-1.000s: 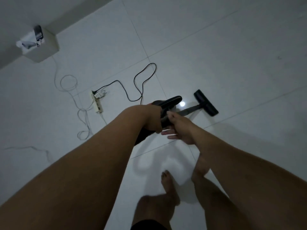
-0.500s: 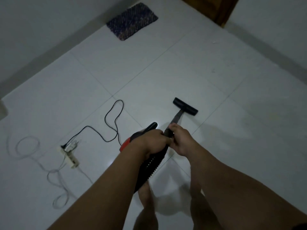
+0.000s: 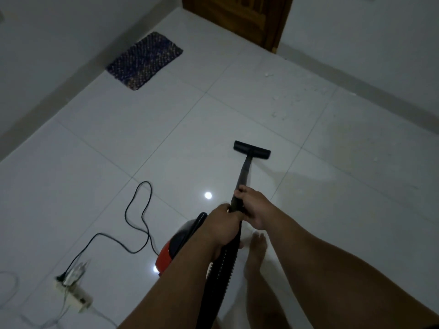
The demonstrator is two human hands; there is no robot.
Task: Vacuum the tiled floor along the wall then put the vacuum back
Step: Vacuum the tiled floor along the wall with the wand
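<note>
Both hands, left hand and right hand, have their fingers wrapped tight round the vacuum tube, and its black brush head sits on the white tiled floor near the wall

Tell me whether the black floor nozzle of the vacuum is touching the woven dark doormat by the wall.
Apart. The head view shows the black floor nozzle near the middle of the floor, with bare white tile between it and the woven doormat by the wall.

White tiled floor: mat, power strip, cord.
</note>
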